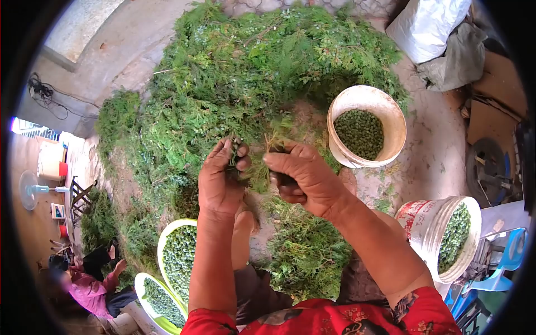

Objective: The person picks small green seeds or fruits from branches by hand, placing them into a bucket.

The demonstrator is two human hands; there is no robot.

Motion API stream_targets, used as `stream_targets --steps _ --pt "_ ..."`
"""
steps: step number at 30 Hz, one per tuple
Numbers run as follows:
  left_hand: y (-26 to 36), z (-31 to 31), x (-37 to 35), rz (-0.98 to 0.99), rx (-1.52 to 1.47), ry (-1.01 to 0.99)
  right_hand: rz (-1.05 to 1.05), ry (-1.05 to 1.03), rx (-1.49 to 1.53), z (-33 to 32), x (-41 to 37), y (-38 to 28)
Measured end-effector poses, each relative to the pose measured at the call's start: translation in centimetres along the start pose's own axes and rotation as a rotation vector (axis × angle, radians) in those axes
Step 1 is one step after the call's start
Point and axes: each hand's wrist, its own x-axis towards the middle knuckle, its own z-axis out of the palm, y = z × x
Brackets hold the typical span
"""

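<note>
My left hand [220, 178] is closed, palm turned up, its fingers curled round a few small green seed cones [235, 146]. Just to the right, my right hand [307, 177] pinches a thin, yellowish conifer sprig [272, 140] between thumb and forefinger. A gap separates the two hands. Beneath and beyond them spreads a big heap of cut conifer branches [223, 72] with pale cones among the leaves. Close to my right hand stands a white bucket [340, 154] partly filled with green cones. More leafy clippings [307, 251] lie between my legs.
A second white bucket [416, 223] of green cones leans at the right, near a blue plastic stool [505, 259]. Two yellow-green basins [162, 245] hold cones at lower left. Another person [92, 290] sits beyond them. White sacks [427, 28] lie at upper right; a fan [30, 190] stands left.
</note>
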Motion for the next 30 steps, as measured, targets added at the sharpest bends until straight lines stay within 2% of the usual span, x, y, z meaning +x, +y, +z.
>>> stream_targets --steps 1,2,3,5,6,8,9,10,11,13,14,15,16,17,19,21,23,25,27,28,30 --pt "0.1 0.4 0.0 -0.025 -0.045 -0.077 0.009 -0.028 -0.029 0.0 0.0 0.0" --pt "-0.1 1.0 -0.3 -0.005 0.077 0.008 0.009 -0.027 -0.029 0.1 -0.1 0.1" --pt "-0.2 1.8 -0.6 -0.006 0.076 0.009 -0.019 0.023 -0.084 0.2 -0.1 0.3" --pt "-0.2 3.4 -1.3 -0.117 0.066 0.221 -0.043 0.075 -0.139 0.4 -0.1 0.5" --pt "-0.4 3.1 -1.1 -0.117 0.066 0.22 -0.097 0.052 -0.225 0.5 0.0 0.4" --pt "-1.0 2.3 -1.0 -0.071 0.359 0.03 -0.148 0.031 -0.306 0.3 0.2 0.8" --pt "-1.2 2.3 -1.0 -0.074 0.359 0.031 -0.248 0.044 -0.44 -0.3 0.6 1.5" --pt "-1.5 2.8 -1.2 0.084 0.397 0.064 -0.349 0.056 -0.574 -0.4 0.8 1.6" --pt "-1.7 3.3 -1.3 0.241 0.433 0.096 -0.348 0.058 -0.574 -0.4 0.9 1.7" --pt "-1.9 3.3 -1.3 0.303 0.448 0.108 -0.261 0.158 -0.57 -0.1 0.8 1.6" --pt "-1.9 2.7 -1.0 0.381 0.541 0.17 -0.259 0.158 -0.569 0.1 0.5 1.4" --pt "-1.6 2.1 -0.6 0.46 0.635 0.231 -0.172 0.086 -0.477 0.4 0.2 1.0" --pt "-0.8 1.3 0.0 0.439 0.595 0.299 -0.084 0.013 -0.382 0.5 -0.1 0.8" --pt "-0.1 0.7 0.3 0.439 0.6 0.303 -0.081 0.011 -0.378 0.6 -0.3 0.8" --pt "0.7 0.2 0.7 0.254 0.317 0.283 0.005 -0.045 -0.04 0.5 -0.8 0.8" --pt "0.1 1.0 0.3 0.229 0.224 0.251 0.006 -0.008 -0.018 0.2 -0.6 0.3" --pt "-0.2 1.7 -0.4 0.187 0.234 0.249 -0.061 0.135 -0.065 0.1 -0.6 -0.1" --pt "-0.4 1.9 -0.8 0.19 0.264 0.236 -0.098 0.136 -0.078 -0.2 -0.4 0.2" --pt "-0.8 2.4 -1.0 0.194 0.289 0.219 -0.228 0.165 -0.264 -0.4 -0.2 0.6" --pt "-1.1 2.8 -1.1 0.211 0.337 0.204 -0.228 0.166 -0.266 -0.2 -0.1 0.8" --pt "-1.5 3.0 -1.3 0.232 0.344 0.176 -0.4 0.192 -0.579 0.3 0.3 1.5"
